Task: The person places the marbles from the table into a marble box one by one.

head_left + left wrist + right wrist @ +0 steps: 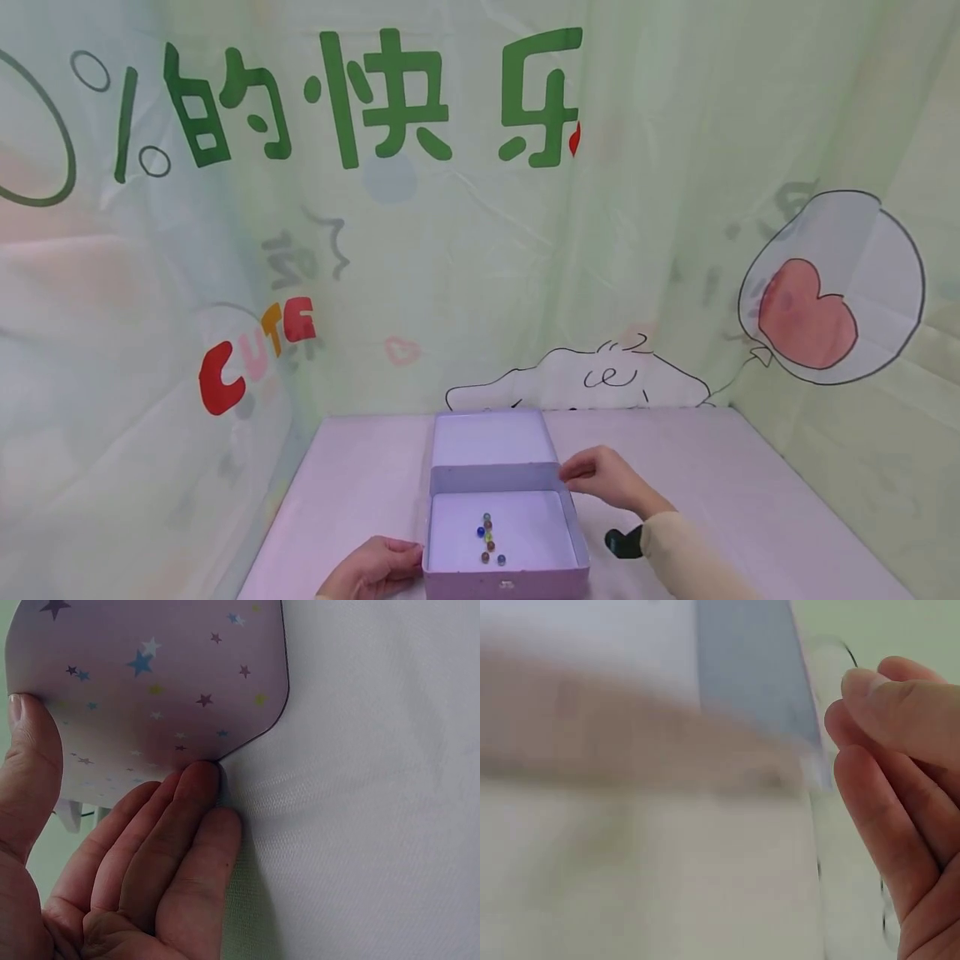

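A shallow lilac box (507,583) stands on the table with its lid (491,437) folded back behind it. Inside lie several small marbles (489,537) in blue, green, yellow and brown, mostly in a loose line. My left hand (378,567) holds the box at its left side near the front. The left wrist view shows the thumb (34,750) at one edge of its star-printed wall and the fingertips at the opposite edge. Beside the back right corner is my right hand (603,477); in the right wrist view its fingers (877,817) are loosely bent, apart from the box and holding nothing.
A pale cloth covers the table (360,475). Printed curtains (480,275) close off the back and both sides. A black shape (622,543) shows on the tabletop beside the right sleeve (690,550).
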A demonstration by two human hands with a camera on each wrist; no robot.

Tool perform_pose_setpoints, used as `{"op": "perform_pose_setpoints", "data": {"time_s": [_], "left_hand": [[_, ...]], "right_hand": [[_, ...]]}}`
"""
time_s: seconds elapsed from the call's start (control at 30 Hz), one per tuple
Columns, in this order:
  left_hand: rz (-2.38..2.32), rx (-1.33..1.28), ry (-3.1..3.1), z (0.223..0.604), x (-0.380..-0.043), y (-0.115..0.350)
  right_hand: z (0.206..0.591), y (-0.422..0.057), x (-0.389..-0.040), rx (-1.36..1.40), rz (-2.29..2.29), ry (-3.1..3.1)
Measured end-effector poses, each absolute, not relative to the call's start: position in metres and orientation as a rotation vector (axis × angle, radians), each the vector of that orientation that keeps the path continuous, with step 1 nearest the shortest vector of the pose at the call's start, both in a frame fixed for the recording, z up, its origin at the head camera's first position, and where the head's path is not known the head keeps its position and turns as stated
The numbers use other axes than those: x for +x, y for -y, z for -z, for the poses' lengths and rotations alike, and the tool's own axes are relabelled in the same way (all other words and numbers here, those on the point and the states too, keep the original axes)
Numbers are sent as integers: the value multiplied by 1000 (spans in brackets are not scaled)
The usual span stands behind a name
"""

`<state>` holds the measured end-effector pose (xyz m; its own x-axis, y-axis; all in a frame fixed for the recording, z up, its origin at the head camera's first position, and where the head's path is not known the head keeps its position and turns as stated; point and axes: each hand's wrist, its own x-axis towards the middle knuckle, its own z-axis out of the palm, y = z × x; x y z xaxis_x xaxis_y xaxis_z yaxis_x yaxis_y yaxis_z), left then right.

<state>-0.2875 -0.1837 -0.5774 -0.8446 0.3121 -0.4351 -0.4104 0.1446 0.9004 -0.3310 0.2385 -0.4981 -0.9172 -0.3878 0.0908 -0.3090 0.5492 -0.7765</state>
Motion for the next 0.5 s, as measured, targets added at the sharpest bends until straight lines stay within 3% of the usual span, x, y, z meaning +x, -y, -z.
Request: {"op": "perform_pose_setpoints", "data": {"time_s": [0.3,0.5], "left_hand": [[-1778,-4,-1922,578,-287,183],[-1761,-53,-1889,579,-287,181]], "right_hand": [[503,-357,-299,-75,1351,-2814],[520,-384,-288,39,1369,-2794]]}}
